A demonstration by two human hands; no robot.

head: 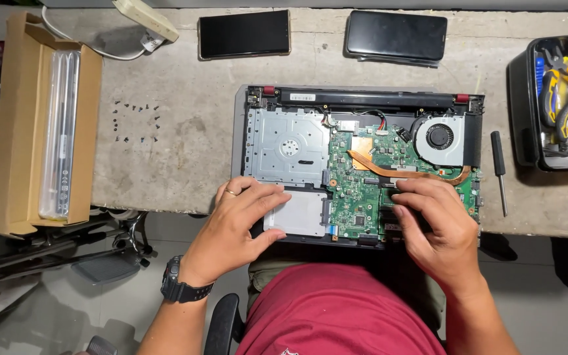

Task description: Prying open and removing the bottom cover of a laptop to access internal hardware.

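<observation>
An opened laptop (357, 98) lies bottom-up on the grey table, its green circuit board (356, 190), copper heat pipe and round fan (439, 138) exposed. My left hand (241, 223), with a ring and a black wristwatch, rests flat on the silver drive (300, 213) at the laptop's front left. My right hand (435, 227) presses its fingertips on the dark memory slot area at the board's front right, covering it. A silver metal drive bay plate (286, 146) sits behind my left hand.
Several small black screws (136, 121) lie left of the laptop. A black screwdriver (498, 167) lies to its right, beside a black toolbox (553, 98) holding yellow-handled pliers. Two dark phones (244, 33) (396, 36) lie at the back. A cardboard box (44, 125) sits far left.
</observation>
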